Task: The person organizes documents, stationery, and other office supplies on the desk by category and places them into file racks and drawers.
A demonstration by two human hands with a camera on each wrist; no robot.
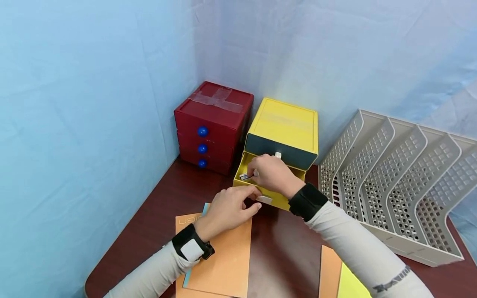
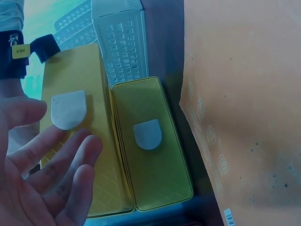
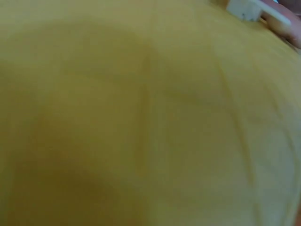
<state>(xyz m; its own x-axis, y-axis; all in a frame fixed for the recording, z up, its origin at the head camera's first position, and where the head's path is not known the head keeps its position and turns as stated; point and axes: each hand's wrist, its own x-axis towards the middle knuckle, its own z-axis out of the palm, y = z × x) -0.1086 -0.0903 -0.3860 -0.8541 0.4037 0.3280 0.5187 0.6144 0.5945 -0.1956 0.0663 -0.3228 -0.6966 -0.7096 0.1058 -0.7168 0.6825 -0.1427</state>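
A yellow drawer [image 1: 277, 199] stands pulled out of the yellow cabinet [image 1: 285, 120]. My right hand [image 1: 273, 174] reaches into it from above and pinches a small flat item [image 1: 244, 176] with black and white markings; its kind is too small to tell. At the drawer's front is my left hand [image 1: 229, 209], its fingers loosely bent. In the left wrist view the left index fingertip lies against the white pull tab [image 2: 69, 109], while the thumb stays apart from it. The right wrist view is filled by the yellow drawer front [image 3: 188, 127]; the right fingers are not seen there.
A dark red drawer box [image 1: 214, 111] with blue knobs stands left of the cabinet. On the right is a grey file rack [image 1: 395, 186]. Orange folders [image 1: 223, 256] lie under the left forearm, and a yellow-green sheet [image 1: 350, 281] lies near the right sleeve. Another drawer [image 2: 153, 179] is below.
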